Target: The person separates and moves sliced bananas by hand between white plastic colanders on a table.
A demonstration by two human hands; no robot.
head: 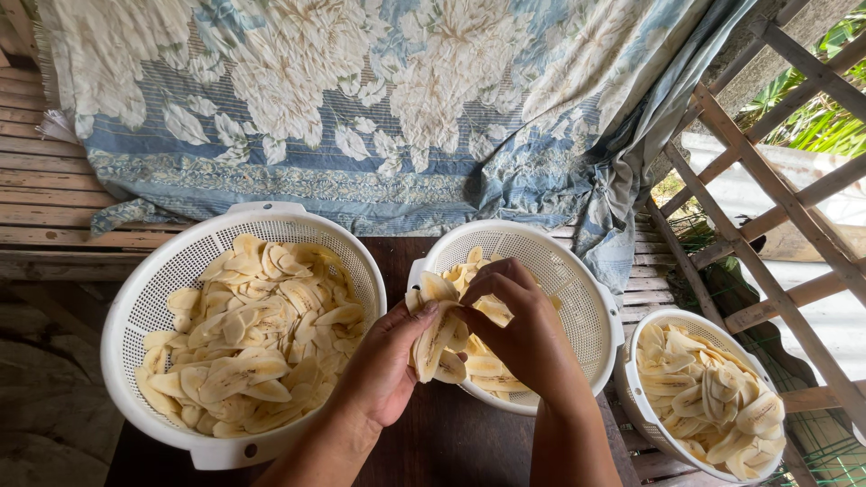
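My left hand (pixel 383 365) grips a stack of pale banana slices (pixel 435 338) held upright over the middle white colander (pixel 577 275). My right hand (pixel 519 325) pinches the top of the same stack with thumb and fingers. More slices lie in that colander beneath my hands. A large white colander (pixel 149 298) to the left is full of banana slices (pixel 253 325). A smaller white colander (pixel 631 397) at the lower right also holds slices (pixel 713 397).
The colanders sit on a dark wooden table (pixel 442 442). A blue floral cloth (pixel 361 99) covers a slatted bamboo platform (pixel 45 180) behind. A wooden lattice frame (pixel 776 198) leans at the right, with green plants beyond.
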